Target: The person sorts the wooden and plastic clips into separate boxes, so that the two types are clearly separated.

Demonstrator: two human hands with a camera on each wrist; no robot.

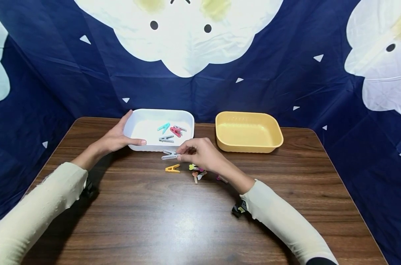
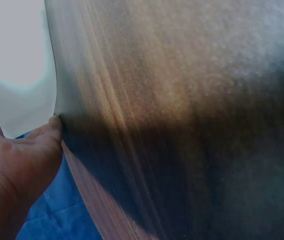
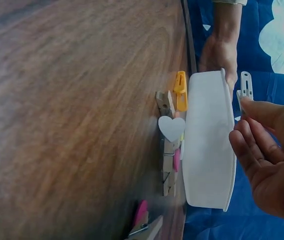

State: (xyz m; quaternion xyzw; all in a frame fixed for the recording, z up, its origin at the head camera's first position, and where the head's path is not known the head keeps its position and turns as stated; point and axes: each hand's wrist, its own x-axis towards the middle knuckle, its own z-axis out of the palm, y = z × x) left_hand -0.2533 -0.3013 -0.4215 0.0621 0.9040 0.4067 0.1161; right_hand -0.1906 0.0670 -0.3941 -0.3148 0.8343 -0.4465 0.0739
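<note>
My left hand point(image 1: 118, 135) holds the left end of a white plastic basin point(image 1: 161, 148), its thumb along the front rim and a finger at the back corner. Inside the basin lie several clothespins: a turquoise one point(image 1: 164, 127), a red one point(image 1: 176, 132) and grey ones. My right hand point(image 1: 203, 154) pinches a whitish plastic clothespin point(image 1: 169, 155) between thumb and fingertips, by the basin's front wall. In the right wrist view this clothespin point(image 3: 246, 85) stands out past the thumb tip. A yellow-orange clothespin point(image 1: 172, 168) lies on the table in front of the basin.
Small decorated wooden clothespins point(image 1: 195, 177) lie under and beside my right wrist, one with a white heart point(image 3: 172, 129). A yellow basin point(image 1: 249, 148) stands to the right of the white one. Behind the wooden table point(image 1: 137, 221) hangs a dark blue patterned cloth point(image 1: 71, 81).
</note>
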